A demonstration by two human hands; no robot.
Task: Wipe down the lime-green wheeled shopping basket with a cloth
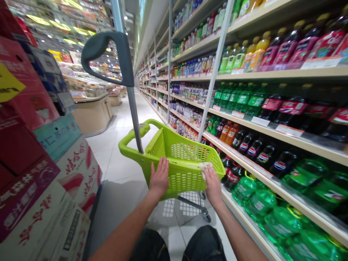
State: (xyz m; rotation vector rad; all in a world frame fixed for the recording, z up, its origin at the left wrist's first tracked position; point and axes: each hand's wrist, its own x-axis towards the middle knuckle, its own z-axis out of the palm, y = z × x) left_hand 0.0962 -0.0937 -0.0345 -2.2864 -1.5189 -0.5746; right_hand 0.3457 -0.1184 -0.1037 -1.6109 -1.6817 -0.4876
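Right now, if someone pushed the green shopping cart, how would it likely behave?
The green shopping cart would probably roll easily, as casters show beneath it. Its perforated walls suggest light but fairly stiff plastic. The tall handle might help tip it if shoved high.

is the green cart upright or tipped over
Upright: the green cart opens upward, its grey handle rises above, and its visible wheels sit underneath.

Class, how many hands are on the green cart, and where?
2. The left hand touches the near side of the green cart; the right hand, farther right, holds a white cloth against it.
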